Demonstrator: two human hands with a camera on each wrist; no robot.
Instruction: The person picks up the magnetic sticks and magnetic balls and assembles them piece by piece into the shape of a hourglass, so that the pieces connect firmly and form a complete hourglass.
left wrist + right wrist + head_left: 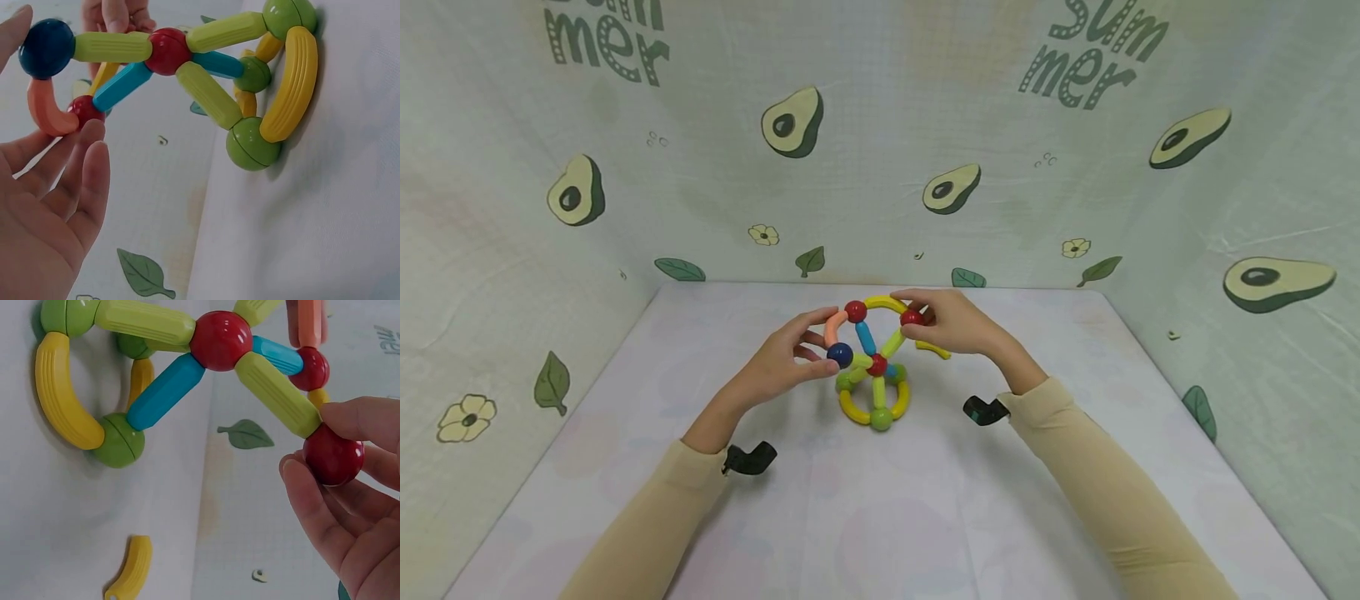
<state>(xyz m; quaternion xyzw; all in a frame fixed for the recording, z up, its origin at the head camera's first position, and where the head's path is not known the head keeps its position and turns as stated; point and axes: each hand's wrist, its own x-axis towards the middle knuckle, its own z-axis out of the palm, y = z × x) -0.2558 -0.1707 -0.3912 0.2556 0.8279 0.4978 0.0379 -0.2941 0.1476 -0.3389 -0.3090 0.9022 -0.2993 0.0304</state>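
A ball-and-stick toy (879,392) stands on the table between the hands. Its base is a ring of yellow curved rods (292,84) and green balls (253,144). Straight lime and blue sticks meet at a central red ball (220,340). At the upper left, my left hand (775,362) has its thumb by the dark blue ball (840,356) and fingers along the coral curved rod (49,109), holding that side. On the other side my right hand (951,321) pinches a red ball (334,456) at the end of a lime stick (278,394).
One loose yellow curved rod (934,350) lies on the table behind the toy, to its right. The pale tabletop (880,517) meets an avocado-print cloth (880,242) at the back and sides. A small black device (751,458) is worn at each wrist.
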